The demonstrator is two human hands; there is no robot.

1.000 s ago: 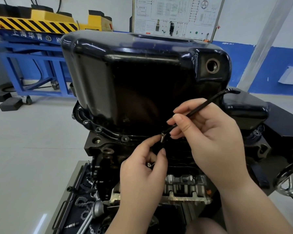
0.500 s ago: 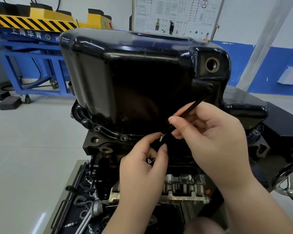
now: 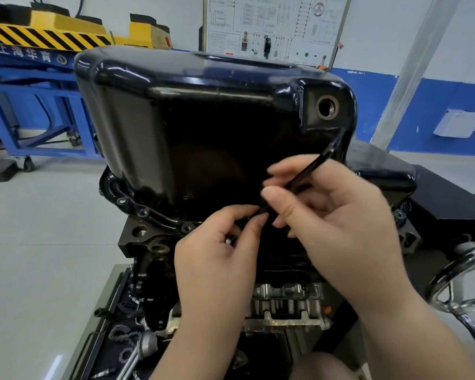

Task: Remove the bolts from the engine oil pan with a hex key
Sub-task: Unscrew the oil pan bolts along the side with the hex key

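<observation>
The glossy black oil pan [image 3: 203, 127] sits upside down on the engine block, filling the middle of the head view. Bolts [image 3: 187, 227] remain in its flange at the lower left. My right hand [image 3: 340, 215] pinches the shaft of the black L-shaped hex key [image 3: 310, 167], whose bent end points up right toward the drain hole [image 3: 327, 106]. My left hand [image 3: 220, 259] pinches at the key's lower tip by the flange, and a small loose bolt [image 3: 230, 239] lies in its curled fingers. The key's tip is hidden by fingertips.
A chrome handwheel [image 3: 461, 283] of the engine stand sits at the right. A tool tray [image 3: 115, 338] with a ratchet and small parts lies below left. A blue and yellow lift [image 3: 39, 64] and a wiring board [image 3: 272, 26] stand behind.
The hex key has turned, its bent end swinging from far right to upward against the pan. My left fingertips closed over the key's tip, hiding the bolt seen there earlier.
</observation>
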